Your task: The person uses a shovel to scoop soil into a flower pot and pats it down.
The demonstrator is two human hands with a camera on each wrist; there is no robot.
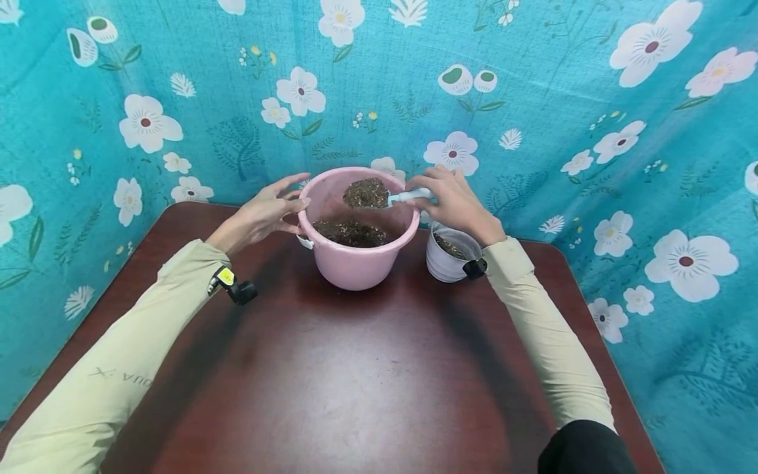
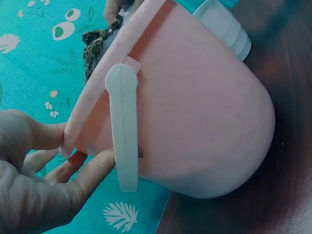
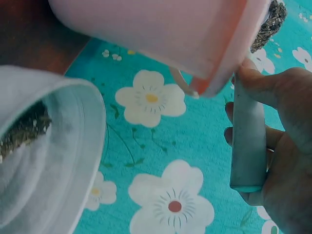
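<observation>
A pink bucket (image 1: 355, 270) stands on the table with dark soil (image 1: 349, 234) inside. My left hand (image 1: 266, 214) grips its rim at the left, thumb and fingers on either side of the edge, next to the white handle (image 2: 124, 131) in the left wrist view. In my right hand (image 1: 453, 201) is the pale blue handle of a small trowel (image 1: 408, 195), held at the bucket's right rim. Heaped soil (image 1: 366, 193) covers the trowel's blade, above the bucket's opening. Below the right wrist stands a white pot (image 1: 447, 263), partly hidden by the arm, with some soil in it.
The dark red-brown table (image 1: 355, 382) runs toward the front. Behind it and at both sides hangs a teal curtain (image 1: 225, 85) with white flowers. The white pot sits close to the bucket's right side, near the table's back edge.
</observation>
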